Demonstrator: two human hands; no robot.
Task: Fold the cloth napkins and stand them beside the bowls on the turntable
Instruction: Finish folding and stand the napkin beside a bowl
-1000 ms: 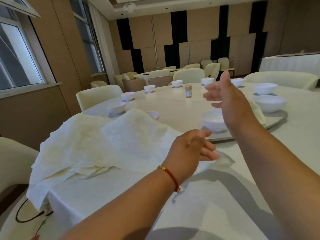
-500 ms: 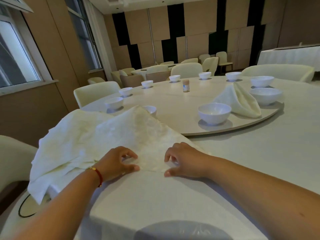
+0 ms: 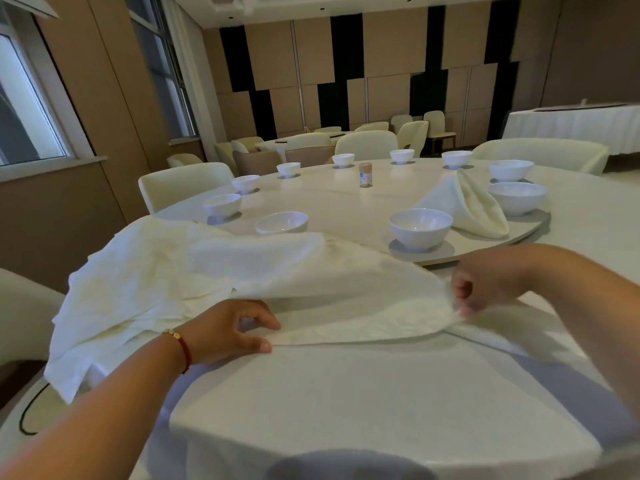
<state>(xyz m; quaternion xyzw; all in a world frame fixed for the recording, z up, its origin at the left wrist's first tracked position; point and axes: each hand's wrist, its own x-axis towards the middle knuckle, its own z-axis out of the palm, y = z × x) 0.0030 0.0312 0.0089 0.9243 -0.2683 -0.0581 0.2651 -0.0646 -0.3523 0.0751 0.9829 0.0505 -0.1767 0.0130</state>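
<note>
You have one folded napkin (image 3: 464, 206) standing between bowls on the turntable (image 3: 346, 206); your left hand (image 3: 228, 329) and right hand (image 3: 485, 285) each pinch the next napkin (image 3: 346, 296), many bowls unserved.

Table (image 3: 381, 393): nearest, carrying the turntable (image 3: 346, 206) behind its near edge.
Napkin pile (image 3: 131, 292): near left of table, overhanging its edge.
Top napkin (image 3: 346, 289): stretched between left hand (image 3: 225, 332) and right hand (image 3: 485, 287).
Bowls: ringed round the turntable rim; nearest bowl (image 3: 420, 228) at front right.
Folded napkin (image 3: 467, 206): right of that bowl, seemingly leaning.
Jar (image 3: 365, 174): mid-turntable.
Chairs (image 3: 183, 185): behind the table.
</note>
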